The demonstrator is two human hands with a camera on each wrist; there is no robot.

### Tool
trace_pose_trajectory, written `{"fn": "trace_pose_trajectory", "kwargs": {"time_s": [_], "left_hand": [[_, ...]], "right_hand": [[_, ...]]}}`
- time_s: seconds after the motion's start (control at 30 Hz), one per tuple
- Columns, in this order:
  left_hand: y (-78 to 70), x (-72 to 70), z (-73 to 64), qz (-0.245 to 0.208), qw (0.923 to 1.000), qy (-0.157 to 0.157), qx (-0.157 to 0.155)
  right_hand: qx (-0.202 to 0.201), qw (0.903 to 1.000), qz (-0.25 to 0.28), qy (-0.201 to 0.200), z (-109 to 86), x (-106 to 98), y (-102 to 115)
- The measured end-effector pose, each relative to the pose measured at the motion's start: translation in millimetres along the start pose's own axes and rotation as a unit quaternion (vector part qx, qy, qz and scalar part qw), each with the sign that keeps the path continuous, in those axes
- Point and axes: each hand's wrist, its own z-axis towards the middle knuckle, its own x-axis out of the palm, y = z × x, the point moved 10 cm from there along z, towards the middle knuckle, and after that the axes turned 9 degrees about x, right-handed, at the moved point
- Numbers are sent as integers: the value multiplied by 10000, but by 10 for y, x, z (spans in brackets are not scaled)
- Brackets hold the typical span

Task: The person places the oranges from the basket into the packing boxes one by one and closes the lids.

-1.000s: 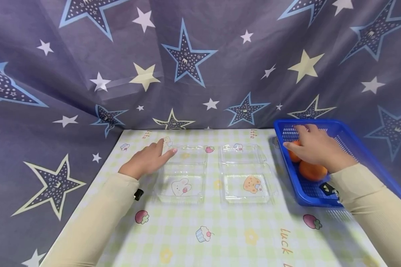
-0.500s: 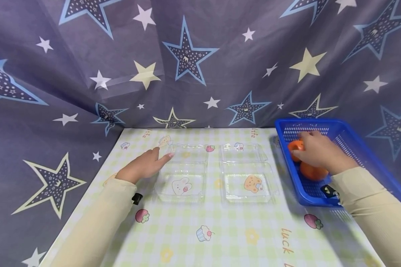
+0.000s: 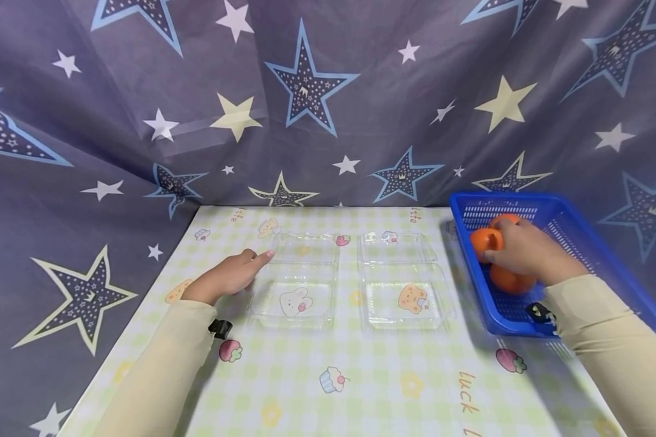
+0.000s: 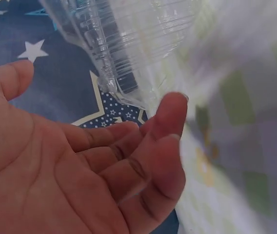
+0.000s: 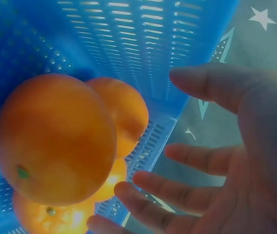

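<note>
My right hand (image 3: 525,249) reaches into the blue plastic basket (image 3: 492,312) among several oranges (image 3: 486,243). In the right wrist view its fingers (image 5: 192,190) are spread, with the palm showing bare, beside a large orange (image 5: 55,139) resting on others. To the left, my left hand (image 3: 226,279) hovers by the left edge of an opened clear plastic container (image 3: 306,263). In the left wrist view its palm (image 4: 26,165) holds nothing, fingers loosely bent, and the clear container (image 4: 114,48) lies just beyond them.
A second opened clear container (image 3: 399,265) stands between the first one and the basket. Both sit on a green-checked tablecloth (image 3: 372,388) printed with cartoons. A dark curtain (image 3: 350,60) with stars hangs behind the table.
My left hand has drawn back toward me and slightly left, away from the container's lid. In the basket, my right hand has shifted right, and an orange at the back shows now.
</note>
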Motion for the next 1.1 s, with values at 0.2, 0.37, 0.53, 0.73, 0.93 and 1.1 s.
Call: {"fn": "trace_pose_trajectory", "kwargs": {"time_s": [0.2,0.37,0.53,0.73,0.93,1.1], "left_hand": [[30,55,-62,-290,9996,-26,-29],[100,156,-103,-574,9983,18,-39],[185,195,-102,-867,9962,-14,-34],[232,222,-79,-1414,9899,87,-88],[197,295,-96,-1768,9829,435,-260],[207,305,-118,-1955,9791,457,-324]], "right_hand": [[82,9999,-20,136,6,58,-44],[286,9988,82,393,3,168,-105],[351,9982,195,450,3,193,-129],[290,9987,168,392,16,162,-145],[305,9983,16,489,-11,208,-238],[272,9983,-185,486,-43,246,-296]]}}
